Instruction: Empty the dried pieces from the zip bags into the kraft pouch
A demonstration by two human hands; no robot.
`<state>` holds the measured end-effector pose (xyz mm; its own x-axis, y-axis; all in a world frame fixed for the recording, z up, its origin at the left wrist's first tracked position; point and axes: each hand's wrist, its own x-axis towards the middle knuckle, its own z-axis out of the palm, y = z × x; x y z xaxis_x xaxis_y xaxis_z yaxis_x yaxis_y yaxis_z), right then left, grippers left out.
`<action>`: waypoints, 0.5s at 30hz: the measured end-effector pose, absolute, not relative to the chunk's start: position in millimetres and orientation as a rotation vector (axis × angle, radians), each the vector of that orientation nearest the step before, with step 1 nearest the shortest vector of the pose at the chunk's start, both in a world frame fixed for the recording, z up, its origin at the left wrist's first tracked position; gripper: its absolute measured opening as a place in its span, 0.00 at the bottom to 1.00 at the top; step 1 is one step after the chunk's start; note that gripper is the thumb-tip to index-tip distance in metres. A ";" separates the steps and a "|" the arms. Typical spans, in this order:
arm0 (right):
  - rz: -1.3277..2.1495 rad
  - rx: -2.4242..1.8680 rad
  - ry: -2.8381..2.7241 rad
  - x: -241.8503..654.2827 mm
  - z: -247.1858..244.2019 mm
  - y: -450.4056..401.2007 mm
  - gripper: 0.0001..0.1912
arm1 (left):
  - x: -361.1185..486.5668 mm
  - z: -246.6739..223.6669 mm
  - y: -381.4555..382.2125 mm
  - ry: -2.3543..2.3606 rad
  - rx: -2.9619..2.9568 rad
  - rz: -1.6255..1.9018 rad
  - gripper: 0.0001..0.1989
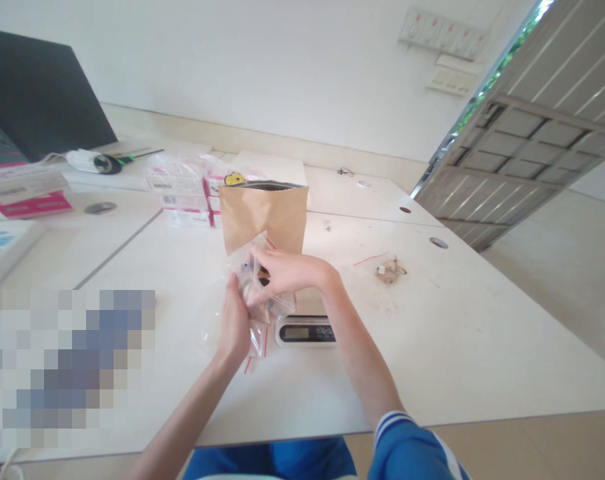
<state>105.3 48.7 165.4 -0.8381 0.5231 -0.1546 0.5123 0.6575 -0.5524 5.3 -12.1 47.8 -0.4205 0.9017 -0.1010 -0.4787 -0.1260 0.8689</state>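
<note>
- Two hands are in use: the left hand (235,320) curled closed around a clear plastic bag (279,305), the right hand (289,275) half closed over its top.
- One brownish lump (257,287) sits inside the bag, though the view is poor.
- One brown paper pouch (265,213) stands upright behind the hands; one digital scale (306,331) lies just beside them on the white counter (422,360).
- One small clump (388,272), one stack of boxes (182,193), one laptop (37,93) and one slatted door (532,147) surround them.
</note>
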 end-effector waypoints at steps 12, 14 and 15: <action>1.045 -0.637 -2.755 116.5 164.9 62.7 0.16 | 13.9 66.5 -16.3 0.964 0.291 1.716 0.17; 1.104 -0.597 -2.733 117.4 164.7 64.2 0.15 | 17.4 63.0 -16.4 0.889 0.245 1.717 0.16; 1.150 -0.589 -2.720 117.4 164.1 65.1 0.13 | 19.2 60.8 -16.5 0.856 0.228 1.715 0.15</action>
